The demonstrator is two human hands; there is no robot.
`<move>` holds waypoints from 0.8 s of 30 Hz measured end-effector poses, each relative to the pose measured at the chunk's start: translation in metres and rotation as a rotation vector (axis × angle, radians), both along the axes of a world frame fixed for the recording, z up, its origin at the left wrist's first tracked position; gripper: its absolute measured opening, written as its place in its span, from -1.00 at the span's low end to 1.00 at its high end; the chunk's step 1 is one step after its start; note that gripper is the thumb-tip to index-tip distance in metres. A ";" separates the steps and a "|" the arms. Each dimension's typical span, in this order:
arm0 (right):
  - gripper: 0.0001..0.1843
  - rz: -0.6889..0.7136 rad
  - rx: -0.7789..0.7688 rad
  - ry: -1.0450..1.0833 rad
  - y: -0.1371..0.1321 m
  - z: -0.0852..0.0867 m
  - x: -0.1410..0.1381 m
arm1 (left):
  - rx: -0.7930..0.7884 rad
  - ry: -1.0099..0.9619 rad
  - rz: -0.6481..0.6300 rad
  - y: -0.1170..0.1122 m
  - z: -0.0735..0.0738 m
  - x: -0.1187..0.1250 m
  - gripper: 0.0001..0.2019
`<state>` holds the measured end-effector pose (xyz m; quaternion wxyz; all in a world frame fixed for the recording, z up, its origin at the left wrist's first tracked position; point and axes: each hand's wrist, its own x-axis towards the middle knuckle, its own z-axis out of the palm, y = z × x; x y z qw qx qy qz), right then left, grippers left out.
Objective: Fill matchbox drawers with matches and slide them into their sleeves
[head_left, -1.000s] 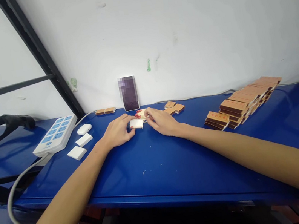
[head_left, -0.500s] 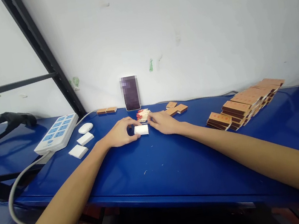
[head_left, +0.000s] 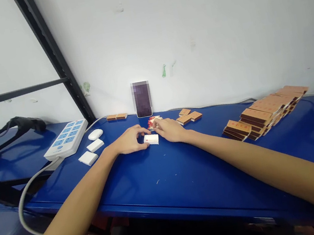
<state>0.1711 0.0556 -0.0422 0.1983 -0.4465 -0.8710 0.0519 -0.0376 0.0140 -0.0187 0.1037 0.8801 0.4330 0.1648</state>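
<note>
My left hand (head_left: 132,139) grips the left end of a small white matchbox tray (head_left: 152,139) between thumb and fingers, and the tray lies on the blue table. Inside it a red match head and a pale stick show near the left end. Just behind is a loose pile of red-tipped matches (head_left: 151,123). My right hand (head_left: 168,129) is at the right side of this pile, fingers pinched together at the sticks. Whatever lies between those fingertips is too small and hidden to make out.
Two more white trays (head_left: 88,158) and a white rounded case (head_left: 95,134) lie left, beside a power strip (head_left: 66,140). Brown matchboxes (head_left: 184,119) lie right of the pile, with several stacked (head_left: 256,116) farther right. A phone (head_left: 142,100) leans on the wall.
My right hand has shifted left over the match pile, covering part of it. A red match head now shows in the tray. The whole view has shifted slightly.
</note>
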 end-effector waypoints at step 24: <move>-0.83 0.071 -0.083 -0.262 0.007 0.015 0.018 | -0.164 -0.231 0.025 0.009 -0.004 -0.005 -0.58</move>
